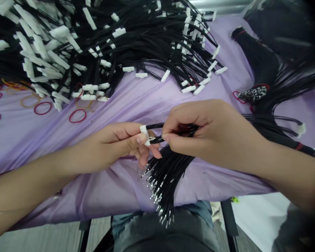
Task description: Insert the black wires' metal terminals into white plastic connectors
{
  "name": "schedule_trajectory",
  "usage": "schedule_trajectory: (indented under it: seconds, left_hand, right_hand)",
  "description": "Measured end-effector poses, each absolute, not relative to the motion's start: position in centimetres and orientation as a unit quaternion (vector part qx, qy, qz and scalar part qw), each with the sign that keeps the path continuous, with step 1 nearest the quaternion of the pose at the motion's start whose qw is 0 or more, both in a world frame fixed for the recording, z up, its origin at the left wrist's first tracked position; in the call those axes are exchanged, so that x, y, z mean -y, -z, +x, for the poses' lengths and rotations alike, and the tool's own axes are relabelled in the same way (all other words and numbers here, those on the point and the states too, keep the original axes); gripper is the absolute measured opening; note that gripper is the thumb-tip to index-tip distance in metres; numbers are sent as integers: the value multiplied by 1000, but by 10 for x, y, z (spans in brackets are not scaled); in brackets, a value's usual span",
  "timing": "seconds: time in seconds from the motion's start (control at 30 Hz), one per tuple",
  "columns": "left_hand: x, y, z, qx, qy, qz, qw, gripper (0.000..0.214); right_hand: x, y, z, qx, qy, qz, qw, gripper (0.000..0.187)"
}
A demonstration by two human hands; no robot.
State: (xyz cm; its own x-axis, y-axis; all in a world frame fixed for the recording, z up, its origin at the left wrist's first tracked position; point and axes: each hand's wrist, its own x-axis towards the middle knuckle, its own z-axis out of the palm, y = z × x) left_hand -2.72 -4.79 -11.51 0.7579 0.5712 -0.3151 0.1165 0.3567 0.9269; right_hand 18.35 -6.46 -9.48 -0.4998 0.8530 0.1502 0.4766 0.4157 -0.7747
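Note:
Between the thumb and fingers of my left hand (120, 141) is a small white plastic connector (145, 134). Black wires run from its right side toward my right hand (199, 127), which pinches a black wire (156, 140) close to the connector. A shiny metal terminal shows at the wire's tip, right at the connector's face; how deep it sits I cannot tell. Below my right hand a bundle of loose black wires (170, 168) hangs over the table's front edge, with bare metal terminals at the ends.
A large heap of black cables with white connectors (60, 63) covers the back left. Red rubber bands (77, 116) lie before it. Tied wire bundles (262, 66) rest at the right on the purple table cover (126, 101). A dark plastic bag (283, 28) stands behind.

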Motion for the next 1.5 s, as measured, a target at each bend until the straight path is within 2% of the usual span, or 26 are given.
schedule_trajectory:
  seconds: [0.47,0.77,1.2,1.5]
  left_hand:
    - [48,117,-28,-324,-133,560,751,26]
    - [51,118,-29,-335,-129,488,795,29]
    - [50,119,-23,-368,-143,456,798,37]
    - [49,121,-21,-355,-169,426,815,34]
  right_hand:
    - [62,99,183,822,-316,-383,279,22]
    - [63,105,180,787,-392,-398,262,18]
    - [69,122,167,811,-295,-407,300,17]
    - [66,122,171,839,-255,-380,295,20]
